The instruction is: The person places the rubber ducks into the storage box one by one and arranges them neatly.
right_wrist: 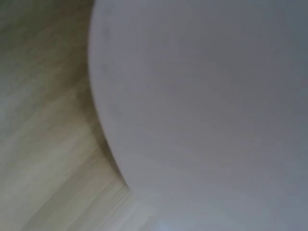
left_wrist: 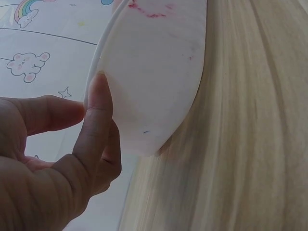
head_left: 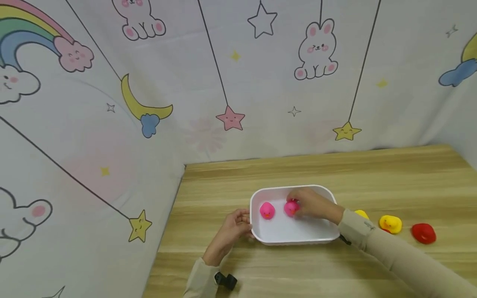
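A white plastic tub (head_left: 298, 237) sits on the wooden table. My left hand (head_left: 232, 230) is at its left end; in the left wrist view the thumb and fingers (left_wrist: 95, 113) pinch its rim. Inside the tub, my right hand (head_left: 311, 203) grips a pink rubber duck (head_left: 291, 208) by its top, partly covering it. A second pink rubber duck (head_left: 267, 211) sits to the left of it in the tub. The right wrist view holds only the tub's blurred outer wall (right_wrist: 192, 115) and some table; the right hand is out of that picture.
Right of the tub are a yellow rubber duck (head_left: 390, 224), a red rubber toy (head_left: 423, 233) and another yellow toy (head_left: 361, 214), partly behind the right sleeve (head_left: 357, 229). A patterned cloth (head_left: 275, 136) hangs behind the table's back edge.
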Demonstrator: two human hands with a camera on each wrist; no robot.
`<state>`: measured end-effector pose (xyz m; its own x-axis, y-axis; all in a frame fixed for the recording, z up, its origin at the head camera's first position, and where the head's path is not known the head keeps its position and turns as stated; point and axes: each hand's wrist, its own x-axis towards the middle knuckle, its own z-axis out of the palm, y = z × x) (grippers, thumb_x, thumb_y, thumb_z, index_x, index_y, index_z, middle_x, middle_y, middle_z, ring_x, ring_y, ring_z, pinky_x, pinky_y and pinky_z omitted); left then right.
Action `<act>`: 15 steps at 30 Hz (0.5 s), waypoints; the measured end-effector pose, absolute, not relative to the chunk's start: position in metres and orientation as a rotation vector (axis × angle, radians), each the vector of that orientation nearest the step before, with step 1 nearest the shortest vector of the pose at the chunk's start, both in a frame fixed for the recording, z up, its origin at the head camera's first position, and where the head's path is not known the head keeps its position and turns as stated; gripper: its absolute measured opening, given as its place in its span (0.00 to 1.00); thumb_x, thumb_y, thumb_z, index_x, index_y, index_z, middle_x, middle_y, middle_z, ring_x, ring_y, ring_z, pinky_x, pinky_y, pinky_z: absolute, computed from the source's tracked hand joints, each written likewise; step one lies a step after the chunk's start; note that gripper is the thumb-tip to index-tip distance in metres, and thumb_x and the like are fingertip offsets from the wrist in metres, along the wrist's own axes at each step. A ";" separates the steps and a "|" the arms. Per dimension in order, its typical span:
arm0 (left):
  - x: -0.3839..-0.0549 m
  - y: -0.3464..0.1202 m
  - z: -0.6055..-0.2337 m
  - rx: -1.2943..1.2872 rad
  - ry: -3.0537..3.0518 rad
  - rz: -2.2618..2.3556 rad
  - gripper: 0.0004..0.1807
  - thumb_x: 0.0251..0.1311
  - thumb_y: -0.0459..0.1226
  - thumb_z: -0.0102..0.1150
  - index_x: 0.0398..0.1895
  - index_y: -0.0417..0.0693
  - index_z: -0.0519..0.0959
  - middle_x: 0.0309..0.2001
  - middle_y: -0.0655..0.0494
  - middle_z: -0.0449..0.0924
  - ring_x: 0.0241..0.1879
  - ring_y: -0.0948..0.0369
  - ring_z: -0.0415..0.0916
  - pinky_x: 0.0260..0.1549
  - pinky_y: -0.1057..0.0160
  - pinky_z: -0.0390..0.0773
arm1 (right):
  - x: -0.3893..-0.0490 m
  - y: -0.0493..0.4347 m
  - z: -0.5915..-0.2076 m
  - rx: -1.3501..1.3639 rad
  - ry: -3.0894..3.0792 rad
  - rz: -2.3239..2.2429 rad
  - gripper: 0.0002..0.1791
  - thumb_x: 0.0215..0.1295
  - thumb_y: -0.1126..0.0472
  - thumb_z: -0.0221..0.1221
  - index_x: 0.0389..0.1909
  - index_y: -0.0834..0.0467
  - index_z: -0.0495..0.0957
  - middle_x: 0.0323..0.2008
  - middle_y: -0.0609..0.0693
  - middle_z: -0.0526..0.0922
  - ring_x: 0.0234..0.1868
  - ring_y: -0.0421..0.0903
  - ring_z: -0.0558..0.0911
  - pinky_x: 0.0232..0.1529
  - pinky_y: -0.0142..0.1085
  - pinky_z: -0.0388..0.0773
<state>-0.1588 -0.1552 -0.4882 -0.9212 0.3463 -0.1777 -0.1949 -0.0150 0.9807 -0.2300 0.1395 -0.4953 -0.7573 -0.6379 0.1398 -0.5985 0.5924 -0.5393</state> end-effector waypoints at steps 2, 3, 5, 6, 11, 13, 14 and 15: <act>-0.158 -0.155 -0.488 0.153 1.894 1.995 0.27 0.58 0.20 0.53 0.61 0.17 0.62 0.38 0.42 0.74 0.27 0.62 0.77 0.30 0.65 0.86 | -0.229 0.140 -0.497 -1.107 2.746 -0.901 0.19 0.44 0.67 0.78 0.39 0.63 0.83 0.34 0.45 0.81 0.35 0.43 0.76 0.39 0.37 0.80; -0.158 -0.155 -0.488 0.148 1.894 1.995 0.27 0.58 0.19 0.53 0.62 0.17 0.62 0.38 0.43 0.74 0.27 0.62 0.77 0.30 0.65 0.86 | -0.229 0.140 -0.498 -1.115 2.746 -0.904 0.19 0.44 0.67 0.78 0.39 0.63 0.83 0.34 0.45 0.81 0.35 0.42 0.76 0.39 0.37 0.80; -0.158 -0.155 -0.488 0.144 1.891 1.996 0.27 0.58 0.19 0.53 0.62 0.18 0.62 0.38 0.42 0.74 0.28 0.62 0.77 0.30 0.65 0.86 | -0.229 0.140 -0.499 -1.128 2.749 -0.902 0.20 0.43 0.67 0.78 0.40 0.63 0.84 0.35 0.46 0.81 0.35 0.42 0.76 0.39 0.37 0.80; -0.158 -0.155 -0.488 0.143 1.892 1.996 0.27 0.58 0.19 0.53 0.62 0.18 0.62 0.39 0.42 0.74 0.28 0.62 0.77 0.30 0.65 0.86 | -0.229 0.140 -0.500 -1.137 2.754 -0.897 0.20 0.43 0.67 0.78 0.40 0.63 0.84 0.35 0.46 0.82 0.36 0.42 0.76 0.40 0.37 0.81; -0.159 -0.155 -0.489 0.144 1.892 1.992 0.27 0.58 0.19 0.52 0.62 0.18 0.62 0.39 0.41 0.74 0.28 0.63 0.77 0.30 0.66 0.86 | -0.229 0.139 -0.503 -1.152 2.769 -0.892 0.22 0.44 0.66 0.78 0.42 0.64 0.84 0.37 0.48 0.83 0.37 0.43 0.77 0.42 0.39 0.82; -0.159 -0.155 -0.490 0.147 1.889 1.991 0.27 0.58 0.19 0.51 0.62 0.18 0.62 0.39 0.41 0.74 0.28 0.63 0.78 0.30 0.66 0.86 | -0.227 0.139 -0.502 -1.140 2.765 -0.891 0.23 0.45 0.66 0.78 0.44 0.66 0.83 0.39 0.51 0.84 0.39 0.45 0.78 0.44 0.41 0.82; -0.159 -0.155 -0.490 0.148 1.890 1.992 0.27 0.58 0.19 0.51 0.62 0.18 0.62 0.39 0.41 0.74 0.28 0.63 0.77 0.30 0.66 0.86 | -0.226 0.139 -0.500 -1.127 2.758 -0.890 0.24 0.45 0.66 0.77 0.45 0.67 0.83 0.41 0.52 0.84 0.40 0.46 0.79 0.45 0.42 0.83; -0.159 -0.155 -0.490 0.150 1.891 1.993 0.27 0.58 0.19 0.51 0.62 0.18 0.62 0.39 0.41 0.74 0.28 0.63 0.77 0.29 0.67 0.86 | -0.225 0.139 -0.498 -1.109 2.752 -0.888 0.25 0.46 0.67 0.77 0.47 0.68 0.82 0.42 0.53 0.84 0.42 0.47 0.80 0.47 0.43 0.83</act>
